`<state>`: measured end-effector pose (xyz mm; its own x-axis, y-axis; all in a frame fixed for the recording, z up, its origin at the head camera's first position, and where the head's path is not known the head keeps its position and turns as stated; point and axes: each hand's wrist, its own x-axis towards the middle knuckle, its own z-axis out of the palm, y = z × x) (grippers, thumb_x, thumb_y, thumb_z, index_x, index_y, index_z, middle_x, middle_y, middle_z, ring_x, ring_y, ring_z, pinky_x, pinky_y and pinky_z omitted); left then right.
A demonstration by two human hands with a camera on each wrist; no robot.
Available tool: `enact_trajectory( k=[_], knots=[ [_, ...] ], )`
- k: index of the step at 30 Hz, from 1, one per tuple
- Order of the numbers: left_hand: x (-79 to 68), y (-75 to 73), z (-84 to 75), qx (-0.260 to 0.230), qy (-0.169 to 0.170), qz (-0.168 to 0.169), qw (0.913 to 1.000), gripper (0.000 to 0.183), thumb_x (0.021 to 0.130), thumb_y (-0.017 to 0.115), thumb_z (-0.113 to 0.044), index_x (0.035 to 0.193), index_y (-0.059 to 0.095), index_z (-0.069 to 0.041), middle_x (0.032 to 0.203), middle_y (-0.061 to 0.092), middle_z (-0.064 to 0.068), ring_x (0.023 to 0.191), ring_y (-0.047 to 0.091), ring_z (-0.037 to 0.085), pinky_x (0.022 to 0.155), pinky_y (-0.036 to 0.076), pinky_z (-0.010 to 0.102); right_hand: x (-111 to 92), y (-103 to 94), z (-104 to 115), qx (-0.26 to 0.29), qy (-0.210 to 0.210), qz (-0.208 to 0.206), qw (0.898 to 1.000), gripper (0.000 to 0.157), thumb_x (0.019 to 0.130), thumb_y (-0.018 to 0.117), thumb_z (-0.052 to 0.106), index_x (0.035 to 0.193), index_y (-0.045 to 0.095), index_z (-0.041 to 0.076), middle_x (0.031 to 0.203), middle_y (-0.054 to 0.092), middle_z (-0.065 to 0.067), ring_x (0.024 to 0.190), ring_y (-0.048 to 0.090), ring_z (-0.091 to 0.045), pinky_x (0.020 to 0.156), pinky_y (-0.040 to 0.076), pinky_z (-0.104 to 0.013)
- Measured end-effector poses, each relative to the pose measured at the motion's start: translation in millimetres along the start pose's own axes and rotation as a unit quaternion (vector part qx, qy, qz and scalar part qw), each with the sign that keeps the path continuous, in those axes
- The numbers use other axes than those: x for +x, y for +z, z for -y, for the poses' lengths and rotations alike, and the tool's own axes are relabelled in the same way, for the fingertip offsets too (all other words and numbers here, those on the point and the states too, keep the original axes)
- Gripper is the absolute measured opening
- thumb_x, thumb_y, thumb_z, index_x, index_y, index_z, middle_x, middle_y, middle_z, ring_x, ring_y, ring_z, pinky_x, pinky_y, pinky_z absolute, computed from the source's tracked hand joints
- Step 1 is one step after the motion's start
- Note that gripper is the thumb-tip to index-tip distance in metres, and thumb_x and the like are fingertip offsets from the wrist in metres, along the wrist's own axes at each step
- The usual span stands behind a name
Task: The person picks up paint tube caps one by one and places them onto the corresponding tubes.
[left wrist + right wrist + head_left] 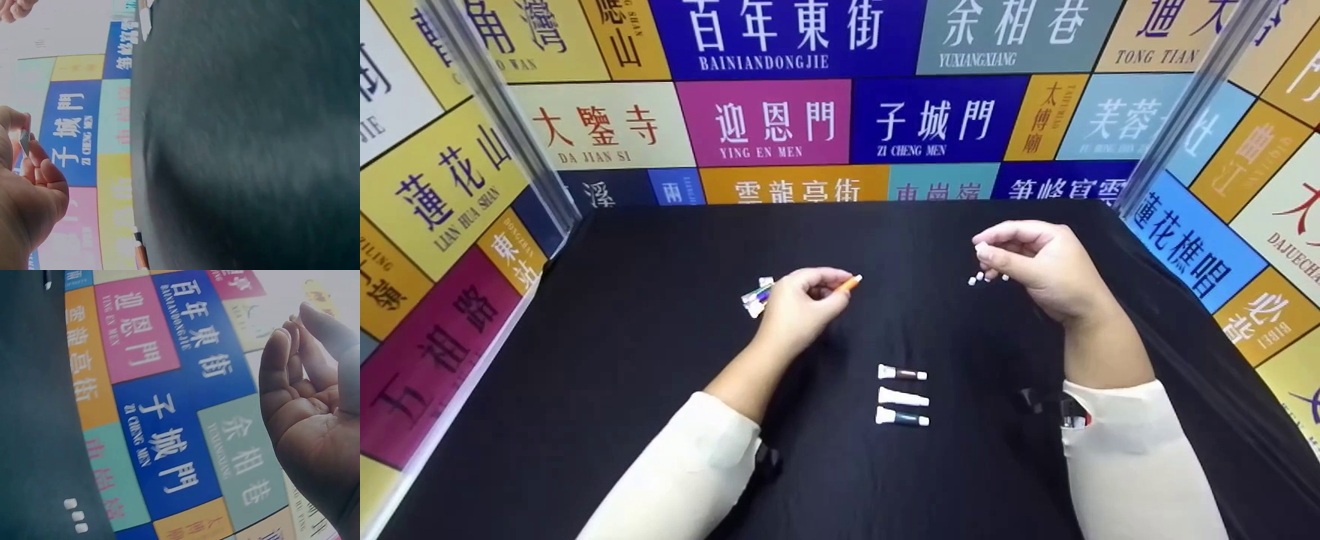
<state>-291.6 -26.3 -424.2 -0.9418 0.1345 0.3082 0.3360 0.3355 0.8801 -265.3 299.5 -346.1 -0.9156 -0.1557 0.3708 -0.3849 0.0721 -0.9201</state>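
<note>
In the head view, my left hand (802,304) pinches a small orange paint tube (849,284), its white end pointing up and right. That tube also shows edge-on between the left fingers in the left wrist view. My right hand (1039,266) is raised at the right, thumb and fingertips pinched together on a small white cap (982,252). Below its fingers, several small white caps (972,281) lie on the black cloth; some also show in the right wrist view (77,516). A few more tubes (755,300), with green and purple showing, lie partly behind the left hand.
Nearer me, a brown tube (906,373), a white tube (904,398) and a dark teal tube (904,419) lie in a column on the black tablecloth (607,360). Panels with street names (772,124) stand around the table's back and sides.
</note>
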Motion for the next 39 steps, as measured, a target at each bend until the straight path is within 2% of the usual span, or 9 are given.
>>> enact_trajectory(
  k=[4,8,14,22,30,39],
  knots=[
    [-3.2,4.3,-7.9,-0.008,0.017,-0.004,0.9998,0.02,0.089,0.078,-0.012,0.107,0.086,-0.017,0.093,0.08,-0.001,0.077,0.064,0.008,0.07,0.051,0.018,-4,5.4,11,0.001,-0.026,0.011,1.0,0.024,0.091,0.081,-0.002,0.106,0.072,-0.018,0.086,0.077,-0.009,0.068,0.071,-0.015,0.07,0.063,-0.025],
    [-7.2,9.9,-14.8,-0.017,0.034,-0.009,0.9992,0.02,0.089,0.079,-0.012,0.108,0.086,-0.018,0.094,0.08,0.001,0.077,0.064,0.008,0.071,0.053,0.02,-8,9.7,19,0.004,-0.052,0.019,0.998,0.017,0.092,0.077,-0.006,0.104,0.073,-0.017,0.086,0.077,-0.008,0.067,0.07,-0.016,0.07,0.063,-0.025],
    [-13.2,16.3,-26.3,-0.048,0.055,-0.02,0.9971,0.021,0.089,0.081,-0.01,0.109,0.086,-0.015,0.099,0.078,0.006,0.08,0.066,0.01,0.076,0.058,0.029,-11,14.3,26,0.021,-0.07,0.019,0.997,0.011,0.091,0.077,-0.009,0.1,0.073,-0.015,0.086,0.076,-0.005,0.065,0.069,-0.015,0.068,0.063,-0.024],
    [-21.2,17.6,-39.0,-0.065,0.086,-0.025,0.9938,0.022,0.09,0.082,-0.01,0.111,0.085,-0.015,0.102,0.077,0.005,0.084,0.066,0.011,0.074,0.056,0.019,-15,20.2,30,0.004,-0.084,0.025,0.996,0.008,0.091,0.072,-0.015,0.099,0.071,-0.017,0.085,0.075,-0.003,0.065,0.068,-0.016,0.067,0.061,-0.023],
    [-32.4,17.1,-55.2,-0.082,0.113,-0.021,0.9899,0.022,0.089,0.082,-0.009,0.109,0.086,-0.016,0.101,0.078,0.001,0.084,0.066,0.012,0.073,0.055,0.019,-19,26.7,35,-0.001,-0.096,0.046,0.994,0.009,0.09,0.074,-0.015,0.098,0.07,-0.018,0.086,0.075,-0.001,0.067,0.068,-0.017,0.066,0.061,-0.024],
    [-43.5,17.7,-66.8,-0.095,0.121,0.0,0.9881,0.023,0.09,0.082,-0.01,0.111,0.086,-0.017,0.103,0.077,0.0,0.082,0.066,0.011,0.073,0.056,0.021,-28,38.7,48,-0.002,-0.16,0.073,0.984,0.01,0.087,0.076,-0.016,0.096,0.073,-0.013,0.089,0.075,-0.005,0.07,0.068,-0.014,0.065,0.059,-0.02]
  ],
)
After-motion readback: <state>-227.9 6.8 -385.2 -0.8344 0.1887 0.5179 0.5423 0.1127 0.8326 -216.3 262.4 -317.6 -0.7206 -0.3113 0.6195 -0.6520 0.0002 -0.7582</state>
